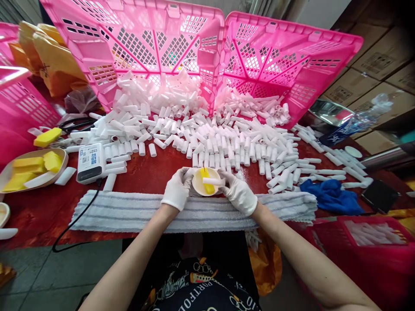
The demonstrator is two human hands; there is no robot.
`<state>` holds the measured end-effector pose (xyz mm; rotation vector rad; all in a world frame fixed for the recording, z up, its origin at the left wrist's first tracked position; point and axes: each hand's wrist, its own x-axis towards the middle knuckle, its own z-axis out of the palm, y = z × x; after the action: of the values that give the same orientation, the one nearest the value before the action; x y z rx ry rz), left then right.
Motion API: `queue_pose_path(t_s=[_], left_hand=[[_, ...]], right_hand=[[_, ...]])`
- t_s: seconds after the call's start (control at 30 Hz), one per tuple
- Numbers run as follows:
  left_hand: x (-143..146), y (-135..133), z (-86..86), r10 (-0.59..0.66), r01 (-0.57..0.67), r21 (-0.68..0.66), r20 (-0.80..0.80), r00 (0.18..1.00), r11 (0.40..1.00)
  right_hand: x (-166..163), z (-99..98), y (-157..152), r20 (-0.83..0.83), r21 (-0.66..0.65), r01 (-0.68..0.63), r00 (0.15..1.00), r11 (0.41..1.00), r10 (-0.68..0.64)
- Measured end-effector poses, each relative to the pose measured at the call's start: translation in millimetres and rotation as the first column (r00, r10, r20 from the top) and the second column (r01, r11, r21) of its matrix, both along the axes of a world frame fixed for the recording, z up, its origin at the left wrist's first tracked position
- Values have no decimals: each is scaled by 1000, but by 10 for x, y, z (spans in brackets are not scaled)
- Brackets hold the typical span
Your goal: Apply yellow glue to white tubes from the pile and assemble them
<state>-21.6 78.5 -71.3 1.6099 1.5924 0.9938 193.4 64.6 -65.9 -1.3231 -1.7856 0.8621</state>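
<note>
A small round white dish (196, 186) stands at the table's front, between my hands, with a yellow sponge piece (207, 188) in it. My right hand (239, 193), in a white glove, pinches a short white tube (213, 182) that lies across the sponge over the dish. At the dish's left rim is my left hand (177, 190), gloved too, its fingers closed on what looks like another white tube (189, 171), partly hidden by the glove. A striped towel (129, 211) lies under my wrists.
White tubes (223, 142) spill from two tipped pink baskets (155, 39). To the left are a white device (90, 163) with a black cable and an oval dish (63, 160) of yellow sponges. A blue cloth (332, 196) and a pink bin (353, 259) are on the right.
</note>
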Motion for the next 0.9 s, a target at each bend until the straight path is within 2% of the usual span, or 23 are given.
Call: queue_pose_path(t_s=[0.1, 0.27, 0.43, 0.6, 0.73, 0.9], left_hand=[[1, -23, 34, -1, 2, 23, -35, 999, 1000], [13, -36, 62, -9, 11, 14, -78, 997, 1000], [18, -46, 89, -26, 28, 12, -127, 992, 1000], [15, -54, 94, -50, 55, 29, -139, 989, 998], [20, -59, 95, -45, 49, 24, -147, 988, 999], [8, -37, 60, -40, 45, 40, -113, 993, 998]], right_hand=[[-41, -26, -43, -5, -31, 44, 999, 999, -44], [15, -104, -88, 77, 172, 17, 997, 985, -31], [39, -111, -130, 95, 139, 26, 995, 990, -39], [67, -148, -146, 124, 253, 64, 987, 965, -98], [67, -188, -136, 193, 196, 55, 977, 979, -94], [2, -120, -170, 220, 234, 22, 973, 972, -75]])
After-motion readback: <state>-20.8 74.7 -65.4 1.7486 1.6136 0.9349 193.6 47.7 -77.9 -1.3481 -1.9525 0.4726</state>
